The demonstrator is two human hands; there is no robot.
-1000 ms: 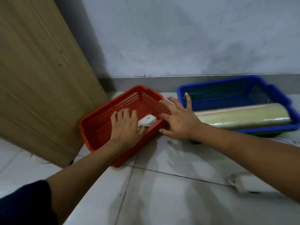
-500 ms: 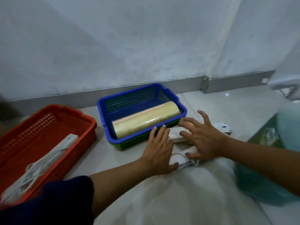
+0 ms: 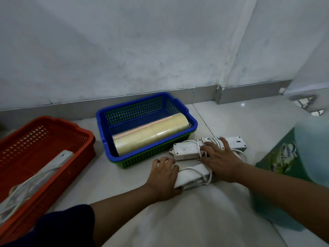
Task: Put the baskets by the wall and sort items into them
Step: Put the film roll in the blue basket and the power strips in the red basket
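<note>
An orange basket [image 3: 83, 134] lies on the floor at the left with a white power strip [image 3: 53, 162] and its cord inside. A blue basket [image 3: 193, 123], nested in a green one [image 3: 151, 155], stands by the wall and holds a long stack of clear tape rolls [image 3: 151, 134]. Right of it on the floor lie two white power strips wrapped in cords. My left hand [image 3: 163, 177] grips the near power strip [image 3: 192, 175]. My right hand [image 3: 220, 157] lies spread over the far power strip [image 3: 187, 150].
A green and pale plastic bag [image 3: 293, 166] sits at the right, close to my right forearm. The grey wall and its baseboard [image 3: 249, 90] run behind the baskets, with a corner at the right. The floor is pale tile.
My view swung right, from the orange basket to the blue one. Both hands left the orange basket, where a power strip now lies, and came down on the two power strips on the floor.
</note>
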